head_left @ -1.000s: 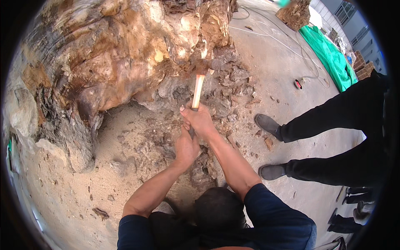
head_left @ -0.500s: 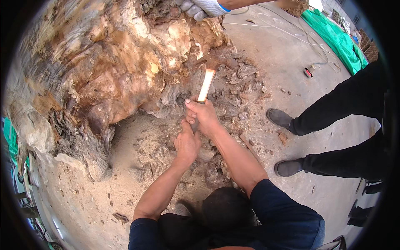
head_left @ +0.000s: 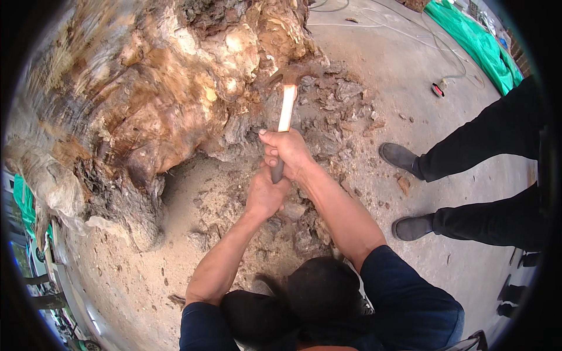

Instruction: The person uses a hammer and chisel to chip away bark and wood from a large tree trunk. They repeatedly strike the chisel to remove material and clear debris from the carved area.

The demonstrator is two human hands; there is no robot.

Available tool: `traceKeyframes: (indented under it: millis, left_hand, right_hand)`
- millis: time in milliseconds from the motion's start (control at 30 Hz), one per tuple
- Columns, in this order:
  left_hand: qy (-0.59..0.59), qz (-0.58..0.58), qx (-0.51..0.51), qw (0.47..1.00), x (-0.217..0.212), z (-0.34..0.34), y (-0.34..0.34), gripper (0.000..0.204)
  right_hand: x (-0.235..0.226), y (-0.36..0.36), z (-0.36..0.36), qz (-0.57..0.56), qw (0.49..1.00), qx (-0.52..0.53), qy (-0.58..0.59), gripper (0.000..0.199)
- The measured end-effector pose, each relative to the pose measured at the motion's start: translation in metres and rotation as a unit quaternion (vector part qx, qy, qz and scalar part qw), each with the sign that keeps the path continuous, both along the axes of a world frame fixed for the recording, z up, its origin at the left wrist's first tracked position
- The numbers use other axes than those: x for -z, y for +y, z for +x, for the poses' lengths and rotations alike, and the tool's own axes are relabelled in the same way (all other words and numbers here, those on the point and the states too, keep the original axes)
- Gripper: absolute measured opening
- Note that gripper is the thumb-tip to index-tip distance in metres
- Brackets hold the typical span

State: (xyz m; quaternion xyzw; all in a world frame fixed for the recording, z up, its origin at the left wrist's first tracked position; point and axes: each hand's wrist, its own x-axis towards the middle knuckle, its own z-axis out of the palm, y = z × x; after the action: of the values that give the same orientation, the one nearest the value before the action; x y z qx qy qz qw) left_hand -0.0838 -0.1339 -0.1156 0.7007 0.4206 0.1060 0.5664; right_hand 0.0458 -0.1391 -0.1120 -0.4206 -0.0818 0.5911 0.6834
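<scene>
Hammer (head_left: 285, 111) gripped by both hands, head against tree stump (head_left: 152, 99).

The big stump (head_left: 152, 99) walls off everything left of the hammer (head_left: 285, 117); right of the hammer lies open concrete, until a bystander's shoes (head_left: 404, 159).
</scene>
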Motion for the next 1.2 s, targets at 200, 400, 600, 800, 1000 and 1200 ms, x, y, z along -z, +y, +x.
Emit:
traceKeyframes:
  millis: [200,400,600,800,1000,1200]
  left_hand:
    - [-0.001,-0.082,-0.066,0.994,-0.023,-0.039,-0.035,0.015]
    - [0.063,0.199,0.027,0.978,0.012,-0.071,-0.025,0.024]
    - [0.066,0.162,0.160,0.971,-0.003,-0.040,-0.016,0.051]
    - [-0.030,0.448,0.082,0.890,-0.017,-0.007,0.054,0.045]
    - [0.174,0.403,0.068,0.896,-0.050,0.056,0.103,0.077]
    - [0.086,0.510,0.090,0.851,0.014,0.041,0.103,0.052]
  right_hand:
    - [-0.009,-0.011,-0.039,0.013,0.997,-0.080,0.018,0.017]
    - [0.012,-0.022,-0.055,0.105,0.992,-0.021,0.068,0.016]
    - [0.013,-0.044,-0.018,0.052,0.998,0.023,-0.028,0.017]
    - [0.042,-0.075,0.010,-0.042,0.991,0.042,-0.122,0.019]
    - [0.068,-0.094,0.008,-0.029,0.990,0.031,-0.135,0.022]
    - [0.086,-0.105,0.015,-0.040,0.989,0.010,-0.145,0.022]
